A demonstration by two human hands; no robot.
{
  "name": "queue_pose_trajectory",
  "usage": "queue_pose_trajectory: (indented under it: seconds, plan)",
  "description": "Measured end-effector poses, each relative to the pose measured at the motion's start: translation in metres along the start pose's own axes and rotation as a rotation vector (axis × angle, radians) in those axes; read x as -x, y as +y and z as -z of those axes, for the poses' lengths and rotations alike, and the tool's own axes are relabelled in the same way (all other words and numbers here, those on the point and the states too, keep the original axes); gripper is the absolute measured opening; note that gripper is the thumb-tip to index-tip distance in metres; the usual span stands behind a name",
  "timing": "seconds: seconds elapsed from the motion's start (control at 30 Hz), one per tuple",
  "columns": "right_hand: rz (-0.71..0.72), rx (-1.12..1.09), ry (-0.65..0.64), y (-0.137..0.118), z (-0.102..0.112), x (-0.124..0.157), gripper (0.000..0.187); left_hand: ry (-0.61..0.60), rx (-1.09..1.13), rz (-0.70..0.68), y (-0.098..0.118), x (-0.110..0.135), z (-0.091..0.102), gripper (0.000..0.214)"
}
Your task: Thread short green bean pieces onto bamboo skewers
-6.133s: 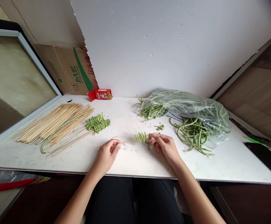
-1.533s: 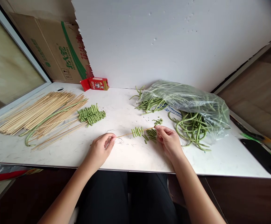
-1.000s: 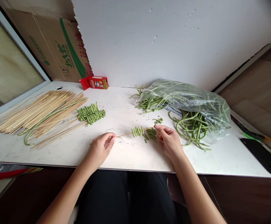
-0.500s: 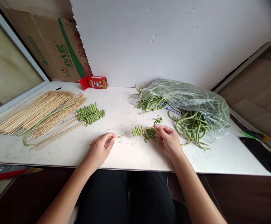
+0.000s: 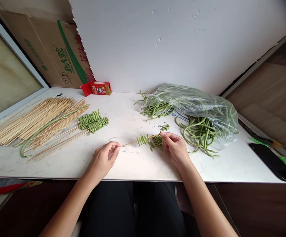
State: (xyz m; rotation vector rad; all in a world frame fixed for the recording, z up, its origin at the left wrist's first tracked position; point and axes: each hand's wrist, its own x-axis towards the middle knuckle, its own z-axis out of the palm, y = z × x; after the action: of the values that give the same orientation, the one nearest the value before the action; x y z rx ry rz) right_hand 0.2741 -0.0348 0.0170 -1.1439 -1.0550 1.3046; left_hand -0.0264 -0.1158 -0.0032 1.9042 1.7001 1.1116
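Skewer of thin pale bamboo (image 5: 129, 143) at the centre of the frame, slanting up to the right above the white, grey-streaked surface (image 5: 133, 168), with a short row of cut green bean pieces (image 5: 143, 140) threaded onto it. Grip of the left hand (image 5: 105, 158) closed, thumb against fingers, on its left end. Grip of the right hand (image 5: 174, 146) closed in a pinch at its right end; anything else between those fingertips too small to tell. Partly beneath that hand, loose green bean pieces (image 5: 157, 142). Toward the right, a clear plastic bag (image 5: 194, 100) of long beans.
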Motion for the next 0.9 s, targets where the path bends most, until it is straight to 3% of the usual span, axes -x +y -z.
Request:
queue_pose_trajectory:
  seconds: [0.9]
  plan:
    - [-0.011,-0.050,-0.049,0.0007,0.0019,0.0016,0.041,-0.024,-0.038,-0.022,0.0065,-0.0001,0.0044,0.018]
